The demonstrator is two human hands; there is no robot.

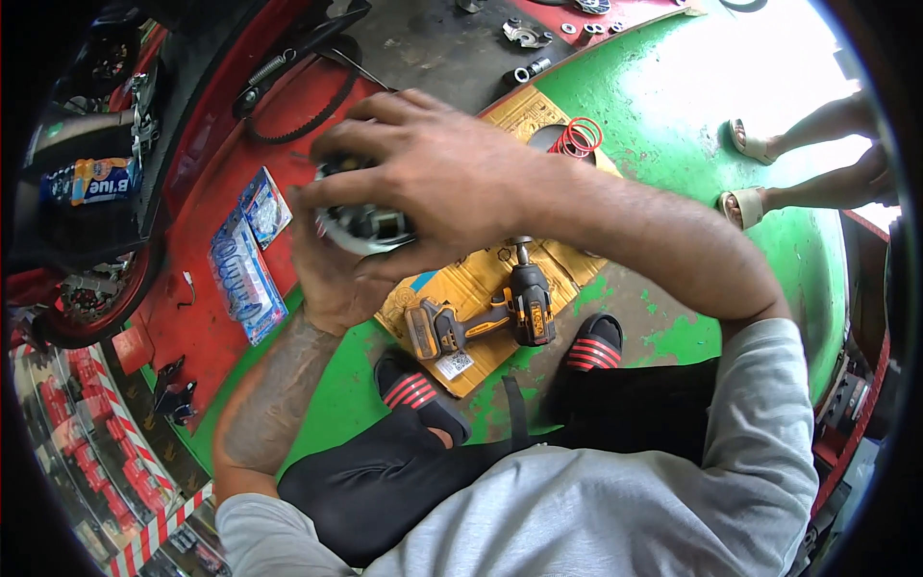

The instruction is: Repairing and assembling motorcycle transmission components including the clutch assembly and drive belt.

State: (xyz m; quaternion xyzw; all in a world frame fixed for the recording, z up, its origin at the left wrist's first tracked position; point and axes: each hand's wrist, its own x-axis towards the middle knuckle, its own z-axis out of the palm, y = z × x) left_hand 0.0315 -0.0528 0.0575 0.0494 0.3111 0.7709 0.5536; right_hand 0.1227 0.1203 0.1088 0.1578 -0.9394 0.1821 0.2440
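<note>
Both my hands are closed round a clutch assembly (377,229), a round metal part with a silvery rim and a dark inside, slightly smeared by motion. My left hand (335,285) cups it from below and the left. Over its top and right side wraps my right hand (447,178), which hides much of it. Below the hands, a yellow and black cordless impact wrench (531,300) lies on a flattened cardboard sheet (473,373). A red coil spring (581,137) rests at the sheet's far end, on a dark round part.
Left of my hands, blister packs (242,274) lie on a red mat (183,332) beside a scooter (192,106). A black drive belt (306,133) loops farther up. Loose metal parts (527,35) sit at the far edge. Someone's sandalled feet (745,204) stand on the right.
</note>
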